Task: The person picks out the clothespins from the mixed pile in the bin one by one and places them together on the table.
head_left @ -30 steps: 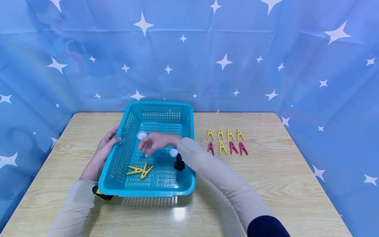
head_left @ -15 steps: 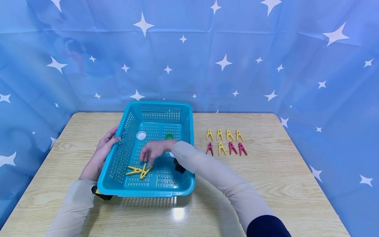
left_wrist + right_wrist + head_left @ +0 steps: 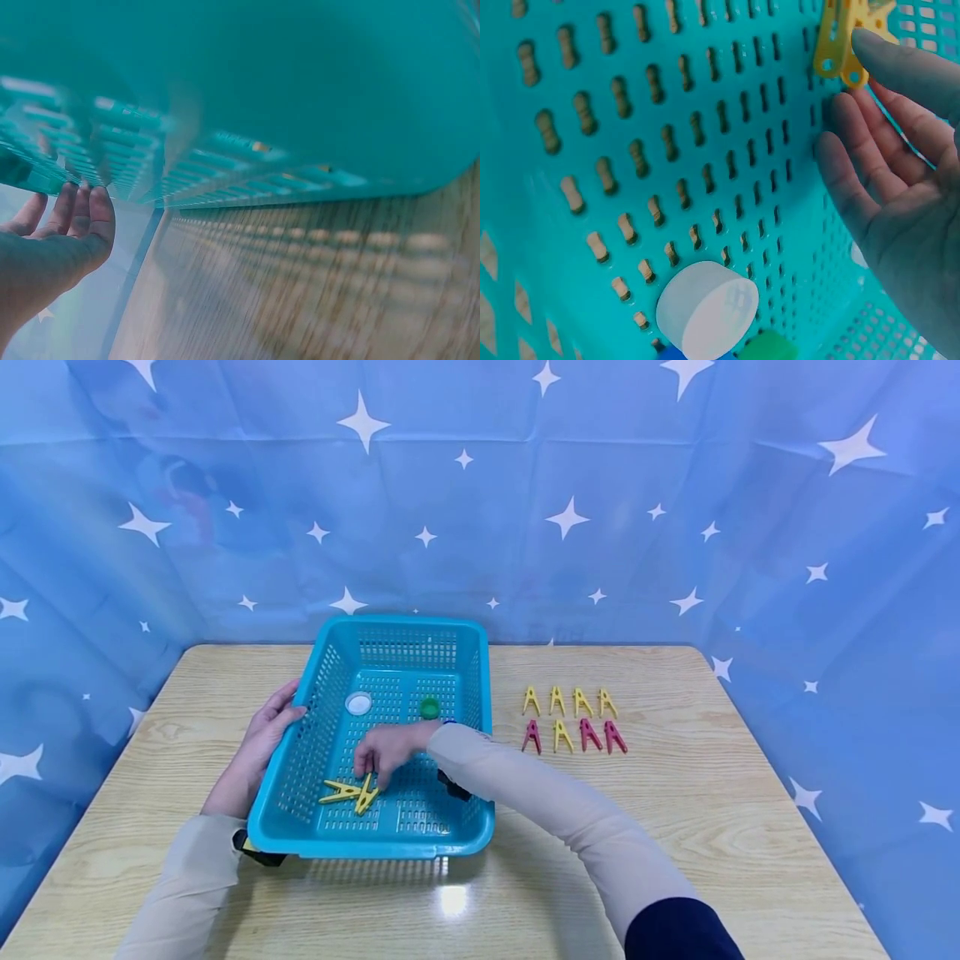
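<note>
In the head view my left hand (image 3: 266, 727) holds the left wall of a blue-green plastic basket (image 3: 292, 839), thumb at the rim. The left wrist view shows its fingertips (image 3: 101, 202) against the outside of that wall. Inside the basket, my right hand (image 3: 392, 747) reaches down to a yellow clothespin (image 3: 365, 800). Seen from the right wrist, the thumb lies against this yellow clothespin (image 3: 836, 45) and the index fingertip goes behind it, pinching one end. A second yellow clothespin (image 3: 341, 791) lies beside it, touching or nearly touching.
A white round cap (image 3: 358, 703) and a green cap (image 3: 430, 708) lie in the basket; a white cap (image 3: 709, 311) and something blue show below the right wrist. Right of the basket, yellow clothespins (image 3: 557, 702) and red clothespins (image 3: 590, 735) lie in two rows on the wooden table (image 3: 675, 827).
My right hand has moved down and slightly toward me, from above the basket floor onto the yellow clothespin. The green cap has come into view. My left hand has stayed on the basket.
</note>
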`<state>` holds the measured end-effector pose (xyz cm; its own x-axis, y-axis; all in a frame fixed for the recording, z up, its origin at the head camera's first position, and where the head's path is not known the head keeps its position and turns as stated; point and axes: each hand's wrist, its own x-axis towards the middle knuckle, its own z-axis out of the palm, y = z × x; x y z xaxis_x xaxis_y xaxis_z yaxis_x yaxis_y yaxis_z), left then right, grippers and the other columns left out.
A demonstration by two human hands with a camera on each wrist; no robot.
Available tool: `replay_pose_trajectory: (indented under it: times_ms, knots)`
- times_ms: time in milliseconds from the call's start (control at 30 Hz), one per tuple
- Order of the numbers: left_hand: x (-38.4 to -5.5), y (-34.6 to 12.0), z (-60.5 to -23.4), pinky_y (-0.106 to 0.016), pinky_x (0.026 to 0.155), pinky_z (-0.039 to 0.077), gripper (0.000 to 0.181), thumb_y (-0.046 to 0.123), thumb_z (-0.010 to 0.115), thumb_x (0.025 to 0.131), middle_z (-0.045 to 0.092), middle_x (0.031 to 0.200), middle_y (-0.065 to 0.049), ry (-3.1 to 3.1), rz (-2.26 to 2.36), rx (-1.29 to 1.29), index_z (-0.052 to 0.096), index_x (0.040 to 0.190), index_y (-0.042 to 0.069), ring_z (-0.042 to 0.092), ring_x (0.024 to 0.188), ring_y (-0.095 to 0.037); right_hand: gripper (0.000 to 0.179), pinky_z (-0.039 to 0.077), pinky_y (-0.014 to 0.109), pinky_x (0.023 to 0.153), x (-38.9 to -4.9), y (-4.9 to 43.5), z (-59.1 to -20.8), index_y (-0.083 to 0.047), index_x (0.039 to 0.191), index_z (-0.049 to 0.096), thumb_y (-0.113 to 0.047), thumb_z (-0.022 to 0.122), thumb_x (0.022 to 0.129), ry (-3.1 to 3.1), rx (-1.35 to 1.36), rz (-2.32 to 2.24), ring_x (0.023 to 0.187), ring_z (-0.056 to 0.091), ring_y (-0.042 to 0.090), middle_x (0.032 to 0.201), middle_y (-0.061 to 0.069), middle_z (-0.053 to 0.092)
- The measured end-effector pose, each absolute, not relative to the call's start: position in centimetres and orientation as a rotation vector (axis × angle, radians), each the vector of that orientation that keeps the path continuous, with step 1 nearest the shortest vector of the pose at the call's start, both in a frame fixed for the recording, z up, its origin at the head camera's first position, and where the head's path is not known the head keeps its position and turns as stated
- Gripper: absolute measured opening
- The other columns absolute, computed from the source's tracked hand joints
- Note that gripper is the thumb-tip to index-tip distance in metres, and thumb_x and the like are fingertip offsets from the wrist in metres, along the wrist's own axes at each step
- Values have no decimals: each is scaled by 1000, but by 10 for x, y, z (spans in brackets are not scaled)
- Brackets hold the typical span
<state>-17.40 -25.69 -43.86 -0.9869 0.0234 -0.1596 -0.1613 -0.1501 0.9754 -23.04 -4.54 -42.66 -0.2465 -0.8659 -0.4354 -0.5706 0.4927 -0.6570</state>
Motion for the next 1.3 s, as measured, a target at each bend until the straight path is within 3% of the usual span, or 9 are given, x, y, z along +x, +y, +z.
replay_pose_trajectory:
  times_ms: [267, 500, 1300]
  knots:
    - [-174, -256, -437, -18, 80, 49, 60, 23, 48, 99, 30, 143, -2, 1998, 2266, -168, 20, 151, 21, 34, 128, -19, 38, 43, 13, 74, -229, -49, -429, -1, 109, 64, 2, 76, 74, 1979, -1240, -400, 86, 52, 8, 100, 5, 61]
    - [-173, -254, -437, -18, 81, 49, 60, 23, 50, 98, 36, 135, 3, 1995, 2293, -141, 22, 150, 19, 38, 123, -15, 33, 44, 12, 69, -226, -51, -432, -2, 101, 65, 9, 75, 71, 2026, -1288, -360, 80, 52, 8, 90, 0, 59]
    - [-172, -254, -437, -17, 82, 48, 60, 25, 49, 98, 27, 144, -6, 2025, 2265, -126, 20, 151, 18, 35, 128, -20, 24, 46, 14, 69, -230, -48, -419, -1, 95, 67, 5, 74, 73, 2043, -1237, -397, 79, 56, 9, 93, 7, 65]
